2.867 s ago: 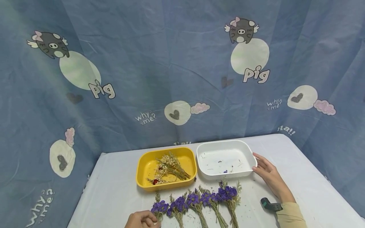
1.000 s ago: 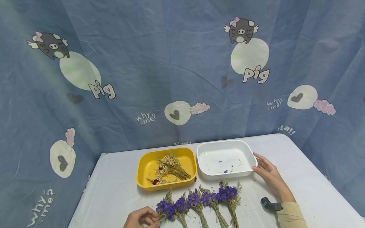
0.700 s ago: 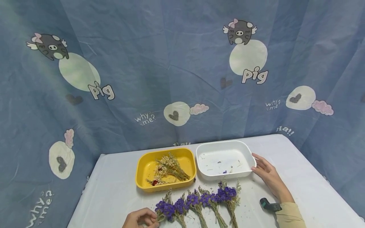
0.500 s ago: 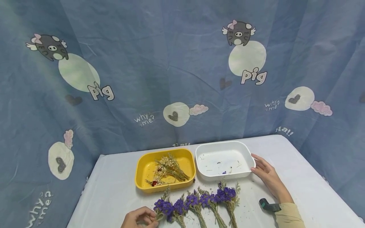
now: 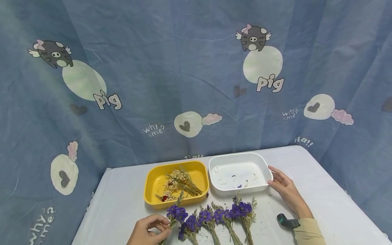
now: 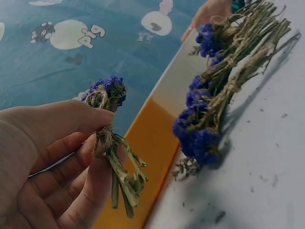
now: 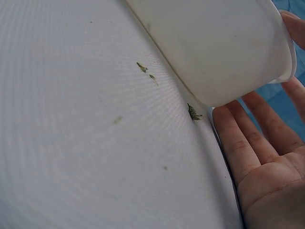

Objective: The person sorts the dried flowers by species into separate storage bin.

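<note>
My left hand [image 5: 150,228] pinches a small bunch of dried purple flowers [image 5: 177,212] by its twine-tied stems. In the left wrist view, thumb and fingers close on the tie of that bunch [image 6: 112,91], and the cut stem ends point down. To its right lie several similar purple bunches [image 5: 193,223] in a row, heads toward the trays. My right hand [image 5: 289,194] rests against the right end of a white tray [image 5: 237,172], thumb by the near corner. Seen from the right wrist, its fingers [image 7: 238,143] lie extended along the tray's outer wall.
A yellow tray [image 5: 154,187] left of the white one holds dried bunches with cream and red flowers [image 5: 183,182]. Plant bits lie in the white tray and on the white tablecloth [image 5: 119,204]. A dark strapped device [image 5: 288,221] sits by the right wrist. A blue curtain [image 5: 147,85] hangs behind.
My left hand has lifted its purple bunch up and away from the row, after shifting it right earlier. The head view has tilted slightly. My right hand stays at the white tray.
</note>
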Tool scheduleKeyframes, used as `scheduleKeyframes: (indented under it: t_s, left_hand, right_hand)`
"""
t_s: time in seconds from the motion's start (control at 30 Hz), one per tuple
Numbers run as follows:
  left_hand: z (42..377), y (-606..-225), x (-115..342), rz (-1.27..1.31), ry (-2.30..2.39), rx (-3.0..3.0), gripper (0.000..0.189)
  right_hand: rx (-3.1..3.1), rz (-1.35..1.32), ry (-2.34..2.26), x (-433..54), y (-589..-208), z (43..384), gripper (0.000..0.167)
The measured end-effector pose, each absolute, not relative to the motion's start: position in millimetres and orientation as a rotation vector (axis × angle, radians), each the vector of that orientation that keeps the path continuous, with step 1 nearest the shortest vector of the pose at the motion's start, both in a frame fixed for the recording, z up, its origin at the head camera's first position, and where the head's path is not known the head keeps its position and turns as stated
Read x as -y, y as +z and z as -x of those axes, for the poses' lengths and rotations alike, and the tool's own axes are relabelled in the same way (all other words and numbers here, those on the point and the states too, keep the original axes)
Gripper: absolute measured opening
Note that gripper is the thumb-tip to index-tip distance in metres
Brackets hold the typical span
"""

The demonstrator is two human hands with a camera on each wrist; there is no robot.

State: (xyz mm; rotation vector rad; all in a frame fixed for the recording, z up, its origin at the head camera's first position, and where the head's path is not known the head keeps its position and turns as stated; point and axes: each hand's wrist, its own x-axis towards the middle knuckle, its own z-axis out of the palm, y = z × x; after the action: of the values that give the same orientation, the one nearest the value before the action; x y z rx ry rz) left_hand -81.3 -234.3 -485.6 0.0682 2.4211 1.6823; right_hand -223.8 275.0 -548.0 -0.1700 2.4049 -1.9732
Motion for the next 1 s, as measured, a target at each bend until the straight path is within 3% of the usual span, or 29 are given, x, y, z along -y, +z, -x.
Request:
scheduleKeyframes:
  t_s: [1.0]
  left_hand:
    - [159,-469,170,-0.382,1.618,-2.53,0.017]
  right_hand:
    - [-2.403,0.172,-1.988,-276,-550,226,0.07]
